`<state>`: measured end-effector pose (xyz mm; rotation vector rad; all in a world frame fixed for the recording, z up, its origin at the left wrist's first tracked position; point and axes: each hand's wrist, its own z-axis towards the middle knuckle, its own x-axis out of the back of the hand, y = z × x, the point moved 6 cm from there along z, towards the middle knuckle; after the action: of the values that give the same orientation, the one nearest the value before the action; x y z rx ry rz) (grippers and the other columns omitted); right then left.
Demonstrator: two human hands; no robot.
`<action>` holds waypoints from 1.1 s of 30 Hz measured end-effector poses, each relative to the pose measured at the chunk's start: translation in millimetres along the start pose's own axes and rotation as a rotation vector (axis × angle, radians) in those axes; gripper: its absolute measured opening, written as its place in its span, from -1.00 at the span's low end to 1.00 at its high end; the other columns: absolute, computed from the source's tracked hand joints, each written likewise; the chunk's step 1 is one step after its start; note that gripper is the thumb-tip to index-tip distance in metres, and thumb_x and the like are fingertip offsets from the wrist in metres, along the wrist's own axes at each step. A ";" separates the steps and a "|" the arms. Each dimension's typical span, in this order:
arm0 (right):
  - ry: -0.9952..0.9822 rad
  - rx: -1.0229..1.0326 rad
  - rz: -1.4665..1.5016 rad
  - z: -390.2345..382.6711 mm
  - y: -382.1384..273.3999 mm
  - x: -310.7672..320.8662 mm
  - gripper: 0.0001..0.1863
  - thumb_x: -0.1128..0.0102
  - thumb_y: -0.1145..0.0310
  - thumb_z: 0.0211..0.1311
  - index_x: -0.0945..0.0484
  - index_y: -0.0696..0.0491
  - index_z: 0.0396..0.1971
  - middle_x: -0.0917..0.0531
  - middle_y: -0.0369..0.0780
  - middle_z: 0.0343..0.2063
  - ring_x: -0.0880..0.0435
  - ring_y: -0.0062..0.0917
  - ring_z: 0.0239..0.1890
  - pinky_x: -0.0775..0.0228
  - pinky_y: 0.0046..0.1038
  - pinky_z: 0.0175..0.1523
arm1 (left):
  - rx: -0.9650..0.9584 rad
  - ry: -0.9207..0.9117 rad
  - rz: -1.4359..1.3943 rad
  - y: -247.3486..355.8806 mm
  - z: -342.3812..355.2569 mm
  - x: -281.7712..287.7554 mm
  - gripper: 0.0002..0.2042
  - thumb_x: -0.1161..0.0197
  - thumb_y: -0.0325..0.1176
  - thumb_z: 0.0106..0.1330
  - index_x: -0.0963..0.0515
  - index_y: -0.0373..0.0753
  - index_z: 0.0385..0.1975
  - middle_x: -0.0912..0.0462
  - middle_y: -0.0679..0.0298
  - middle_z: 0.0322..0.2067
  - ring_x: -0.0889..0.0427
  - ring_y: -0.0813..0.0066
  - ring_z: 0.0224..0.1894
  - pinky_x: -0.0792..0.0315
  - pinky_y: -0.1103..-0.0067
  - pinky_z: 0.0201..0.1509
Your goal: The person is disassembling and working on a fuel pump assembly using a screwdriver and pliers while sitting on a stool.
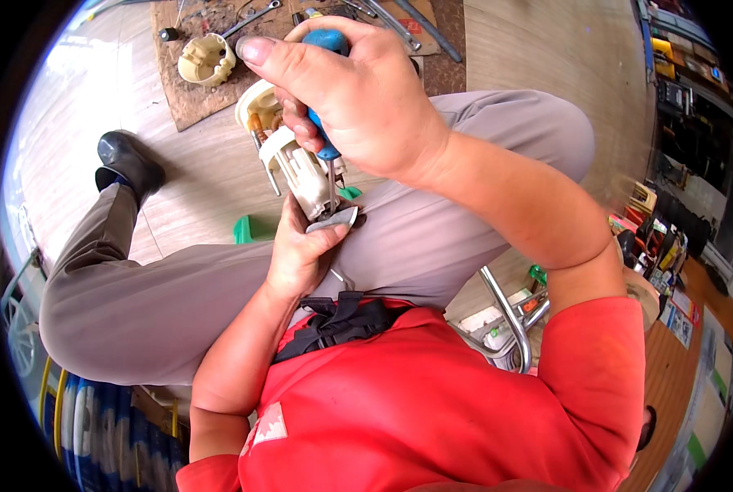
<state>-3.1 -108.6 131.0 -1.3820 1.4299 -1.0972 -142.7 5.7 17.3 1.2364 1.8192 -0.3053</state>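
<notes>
My right hand (374, 102) is wrapped round the blue handle of a screwdriver (325, 39). Its metal shaft points down at the lower end of a white plastic fuel pump module (305, 176); whether the tip is seated in it is hard to see. That module, with metal rods and a coppery coil at its upper end, lies tilted above my thigh. Gripping its lower end is my left hand (294, 250), the thumb pressed on a small grey piece (333, 220). The fingers beneath are partly hidden.
Ahead on the floor lies a stained brown board (182, 94) with a cream plastic cup (207, 60), a wrench (251, 18), a small black cap (168, 34) and metal rods (429, 30). A green plastic piece (251, 228) shows beside my leg. Chrome tubing (506, 320) stands at my right.
</notes>
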 end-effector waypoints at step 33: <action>-0.288 -0.250 0.280 -7.9 27.0 -26.3 -0.77 -0.31 0.33 0.22 -0.49 0.13 -0.50 -0.44 -0.35 -0.71 -0.34 -0.75 -0.70 -0.20 -0.62 -0.60 | 0.072 0.071 0.099 -17.9 -8.8 8.7 -0.33 -0.35 -0.59 0.05 -0.20 -0.33 0.20 -0.51 0.11 -0.06 -0.59 0.20 0.00 -0.54 0.20 0.17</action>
<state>-16.8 -81.8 106.9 -1.3928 1.5239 -0.5304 -163.4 8.2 11.0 1.3982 1.8136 -0.2768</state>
